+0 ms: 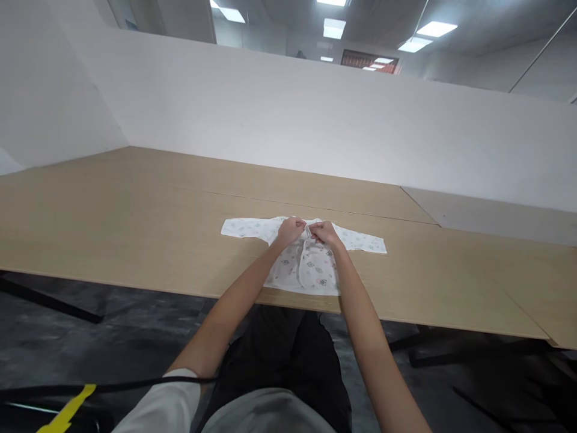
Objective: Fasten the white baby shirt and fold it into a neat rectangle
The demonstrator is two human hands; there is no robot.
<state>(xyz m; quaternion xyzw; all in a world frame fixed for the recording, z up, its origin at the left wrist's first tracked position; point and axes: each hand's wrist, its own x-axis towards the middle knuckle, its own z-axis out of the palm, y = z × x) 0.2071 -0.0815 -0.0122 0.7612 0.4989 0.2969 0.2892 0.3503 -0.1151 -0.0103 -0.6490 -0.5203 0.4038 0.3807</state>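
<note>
A small white baby shirt (282, 272) with a scattered print lies front side up on the table, its sleeves spread to both sides. Its two front edges meet near the middle, one lapping over the other lower down. At the neckline, my left hand (292, 229) pinches the cloth from the left side. Close beside it, my right hand (323, 232) has its fingers closed on the other front edge. The fingertips of both hands nearly touch, and the small detail between them is too fine to make out.
The wood-coloured tabletop (148, 228) runs wide to both sides, with its front edge just below the shirt. A white partition (270, 114) rises behind it. Down at the left are a black cable (135, 383) and a yellow strip (67, 412).
</note>
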